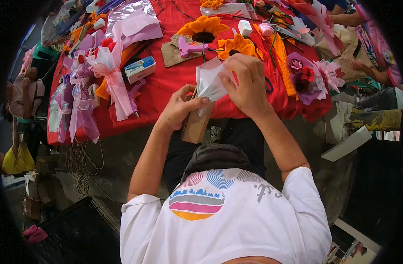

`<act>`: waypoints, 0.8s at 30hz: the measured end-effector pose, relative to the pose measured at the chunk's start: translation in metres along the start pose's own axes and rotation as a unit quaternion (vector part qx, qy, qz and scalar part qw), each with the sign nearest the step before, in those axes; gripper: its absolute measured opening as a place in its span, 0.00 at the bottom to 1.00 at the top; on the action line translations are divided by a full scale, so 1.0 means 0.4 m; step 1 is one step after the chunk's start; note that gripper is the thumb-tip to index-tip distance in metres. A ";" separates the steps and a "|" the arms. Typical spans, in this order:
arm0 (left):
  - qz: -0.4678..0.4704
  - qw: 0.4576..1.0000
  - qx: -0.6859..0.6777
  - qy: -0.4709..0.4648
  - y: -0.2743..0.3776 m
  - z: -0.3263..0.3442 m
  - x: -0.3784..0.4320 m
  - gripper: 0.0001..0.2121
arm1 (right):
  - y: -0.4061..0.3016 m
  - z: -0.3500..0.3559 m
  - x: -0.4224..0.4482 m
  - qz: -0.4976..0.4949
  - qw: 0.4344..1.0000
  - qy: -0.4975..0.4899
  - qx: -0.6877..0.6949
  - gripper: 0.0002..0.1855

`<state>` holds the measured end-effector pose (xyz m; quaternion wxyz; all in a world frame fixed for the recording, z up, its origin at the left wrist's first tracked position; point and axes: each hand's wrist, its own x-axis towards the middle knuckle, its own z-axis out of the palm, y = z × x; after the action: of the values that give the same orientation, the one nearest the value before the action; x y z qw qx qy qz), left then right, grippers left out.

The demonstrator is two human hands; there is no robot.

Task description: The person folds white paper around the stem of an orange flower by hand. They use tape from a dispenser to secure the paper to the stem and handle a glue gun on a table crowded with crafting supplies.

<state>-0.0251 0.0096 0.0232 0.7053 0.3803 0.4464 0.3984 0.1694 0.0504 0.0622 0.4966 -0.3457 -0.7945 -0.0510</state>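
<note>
My left hand [185, 107] pinches the gathered lower end of a white translucent wrapping sheet [209, 82], thumb across the folds. A long brown cardboard piece [198, 123] passes by the same hand and slants down towards my lap. From the top of the wrap rises a thin green stem [204, 54], bearing an orange fuzzy sunflower [204, 29] with a dark brown centre. My right hand [247, 84] has bent fingers and its thumb on the sheet's right edge. Just behind it, a second orange sunflower [237, 46] is partly covered by the fingers.
A pink glue gun [191, 47] lies on torn cardboard [170, 49] upon the red tablecloth [171, 85]. Another glue gun [135, 95] rests near a small box [140, 69]. Wrapped bouquets [110, 74] crowd the left; orange pipe cleaners [282, 66] lie right. People sit on both sides.
</note>
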 end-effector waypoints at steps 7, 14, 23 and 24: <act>-0.003 1.000 0.003 -0.007 -0.004 -0.011 0.008 0.24 | -0.010 -0.013 -0.028 -0.215 0.961 -0.131 -0.114 0.15; -0.020 0.999 0.036 -0.004 0.000 -0.009 0.010 0.25 | -0.027 -0.011 0.004 -0.186 0.954 -0.201 -0.126 0.15; -0.011 0.999 0.046 -0.014 -0.004 -0.010 0.008 0.24 | 0.005 -0.018 0.022 -0.100 0.969 -0.227 0.007 0.15; -0.010 0.998 0.058 -0.012 -0.006 -0.010 0.010 0.24 | 0.006 -0.019 0.027 -0.100 0.969 -0.227 0.007 0.15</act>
<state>-0.0272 0.0129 0.0186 0.6911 0.4212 0.4639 0.3603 0.1736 0.0543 0.0741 0.2979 -0.2635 -0.9174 -0.0146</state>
